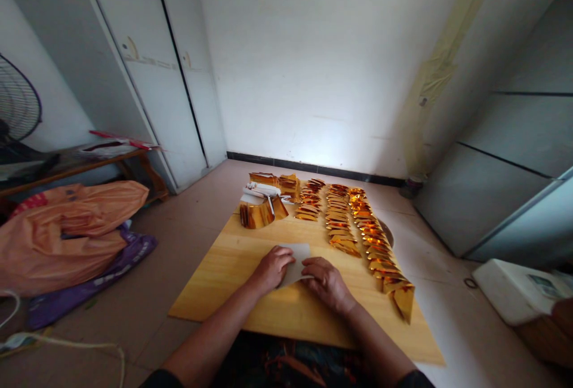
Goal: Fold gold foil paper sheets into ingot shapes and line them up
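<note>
A pale sheet of paper [296, 252] lies on the wooden board [224, 274] in front of me, its near edge slightly raised. My left hand [272, 268] is closed on its left side, with the fingers curled over the surface. At the right edge, my right hand [327, 283] pinches the same sheet between thumb and fingers. Beyond them stand rows of folded gold foil paper pieces [342, 221], and the longest row [380, 251] runs down the board's right side. A fanned stack of gold sheets [256, 215] sits at the far left of the board.
White paper or plastic [262, 190] lies among the gold stacks. On the left floor are an orange bag [67, 233], a purple bag [102, 274] and a cable [89, 345]. A fan [18, 98] and cabinet [147, 77] stand behind; a white box [510, 292] is at right.
</note>
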Available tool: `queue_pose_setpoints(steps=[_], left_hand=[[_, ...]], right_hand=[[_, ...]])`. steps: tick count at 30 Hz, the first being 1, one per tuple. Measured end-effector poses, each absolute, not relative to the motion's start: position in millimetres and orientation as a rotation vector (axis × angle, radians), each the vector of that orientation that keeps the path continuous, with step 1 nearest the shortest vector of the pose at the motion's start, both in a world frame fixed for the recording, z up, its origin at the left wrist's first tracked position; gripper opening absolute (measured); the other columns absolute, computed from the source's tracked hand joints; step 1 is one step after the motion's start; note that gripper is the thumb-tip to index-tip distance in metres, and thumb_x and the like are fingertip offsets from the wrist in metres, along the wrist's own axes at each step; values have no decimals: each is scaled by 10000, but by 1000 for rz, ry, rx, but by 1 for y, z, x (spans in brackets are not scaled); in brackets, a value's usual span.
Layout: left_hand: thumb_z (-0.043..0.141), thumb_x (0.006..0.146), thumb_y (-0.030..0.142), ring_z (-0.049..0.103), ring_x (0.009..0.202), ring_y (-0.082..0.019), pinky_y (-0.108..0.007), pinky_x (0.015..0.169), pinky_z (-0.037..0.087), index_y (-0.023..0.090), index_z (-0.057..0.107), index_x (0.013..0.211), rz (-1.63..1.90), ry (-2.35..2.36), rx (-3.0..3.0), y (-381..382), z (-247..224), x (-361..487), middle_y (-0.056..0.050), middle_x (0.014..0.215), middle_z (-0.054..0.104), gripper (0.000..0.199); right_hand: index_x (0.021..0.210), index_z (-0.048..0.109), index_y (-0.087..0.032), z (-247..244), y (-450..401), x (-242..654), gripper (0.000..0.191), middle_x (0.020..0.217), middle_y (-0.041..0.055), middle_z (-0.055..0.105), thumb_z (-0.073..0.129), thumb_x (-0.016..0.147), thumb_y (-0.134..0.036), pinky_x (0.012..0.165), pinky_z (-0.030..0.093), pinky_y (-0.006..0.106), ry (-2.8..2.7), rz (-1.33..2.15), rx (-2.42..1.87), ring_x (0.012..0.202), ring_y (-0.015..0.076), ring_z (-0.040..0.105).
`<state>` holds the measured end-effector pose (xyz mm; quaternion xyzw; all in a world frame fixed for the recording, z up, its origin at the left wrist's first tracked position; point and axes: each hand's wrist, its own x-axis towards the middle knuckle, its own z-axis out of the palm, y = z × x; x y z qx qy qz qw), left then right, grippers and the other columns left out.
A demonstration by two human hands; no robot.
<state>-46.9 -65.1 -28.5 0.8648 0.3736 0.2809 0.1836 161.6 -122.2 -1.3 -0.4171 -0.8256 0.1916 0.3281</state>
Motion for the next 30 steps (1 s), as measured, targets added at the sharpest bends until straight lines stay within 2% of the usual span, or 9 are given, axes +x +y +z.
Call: queue_pose_setpoints(steps=[4, 8, 10, 14, 17, 21, 30], left_hand=[[548, 750, 118, 557, 1009, -217, -335, 882, 474, 171, 693, 978, 845, 1019, 2422, -61, -22, -55, -94, 1050, 642, 275], [508, 722, 49, 558, 996, -226, -346, 853, 473, 167, 702, 954, 813, 1117, 2477, -59, -19, -60, -99, 1041, 660, 325], [482, 685, 0, 565, 1003, -229, -373, 877, 458, 180, 699, 986, 776, 1204, 2500, -59, -21, -63, -87, 1043, 674, 413], [482, 627, -20, 571, 1065, -226, -390, 947, 426, 197, 662, 1095, 709, 1292, 2501, -59, -23, -70, -69, 1122, 667, 547], [490, 667, 18, 555, 1119, -219, -393, 972, 408, 222, 681, 1043, 649, 1281, 2555, -61, -22, -73, -46, 1146, 663, 469], [503, 716, 63, 562, 1114, -210, -385, 952, 406, 220, 706, 901, 622, 1332, 2591, -63, -17, -75, -38, 1134, 667, 316], [577, 727, 146, 586, 1038, -194, -346, 919, 388, 246, 684, 887, 628, 1394, 2512, -63, -13, -77, -7, 1050, 684, 217]], right_hand=[[897, 665, -209, -2, -106, 153, 195, 883, 42, 667, 491, 861, -287, 746, 456, 247, -1973, 658, -1281, 825, 154, 613], [777, 635, -208, -3, -92, 141, 197, 773, 14, 650, 478, 866, -289, 658, 411, 215, -1886, 607, -1519, 713, 135, 592], [766, 611, -204, -4, -88, 136, 206, 765, 20, 644, 460, 881, -283, 630, 384, 214, -1905, 528, -1618, 697, 135, 586], [868, 583, -199, -3, -84, 130, 162, 869, 44, 658, 436, 906, -254, 629, 361, 216, -1949, 404, -1760, 749, 138, 607], [904, 558, -196, 2, -83, 126, 150, 899, 41, 661, 416, 924, -239, 625, 358, 209, -1959, 350, -1867, 762, 129, 619], [922, 541, -193, 7, -80, 119, 155, 900, 34, 657, 431, 939, -301, 579, 356, 212, -2041, 237, -2006, 731, 128, 631], [940, 525, -198, 1, -76, 114, 136, 871, 33, 651, 466, 927, -321, 545, 363, 207, -2158, -11, -2073, 732, 135, 648]])
